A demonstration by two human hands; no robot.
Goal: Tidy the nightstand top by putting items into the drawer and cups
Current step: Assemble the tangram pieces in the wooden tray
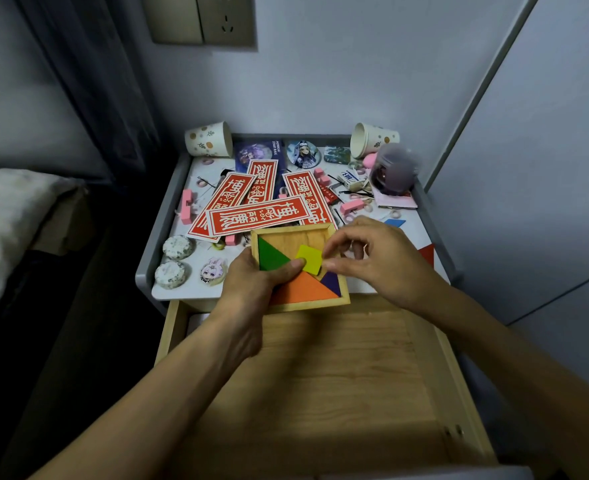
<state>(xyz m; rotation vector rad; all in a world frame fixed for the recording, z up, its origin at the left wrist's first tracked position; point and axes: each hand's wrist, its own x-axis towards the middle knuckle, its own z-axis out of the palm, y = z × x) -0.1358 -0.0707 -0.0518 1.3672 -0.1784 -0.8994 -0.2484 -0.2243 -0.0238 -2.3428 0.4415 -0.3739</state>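
Now my left hand (251,284) grips the puzzle tray (293,229); right hand (379,261) pinches the yellow square (311,259), probably lifted slightly.

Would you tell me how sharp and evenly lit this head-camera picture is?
Head view: dim overall, deep shadow at left; the wide-angle lens bows the nightstand rim; the purple jar looks blurred, while the tangram tray and red cards are sharp.

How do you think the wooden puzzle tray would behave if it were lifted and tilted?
The wooden puzzle tray looks rigid, so it should lift flat from one corner grip. It is only part filled, so the green piece and orange piece would probably slide if tilted. Its low rim may not hold them.
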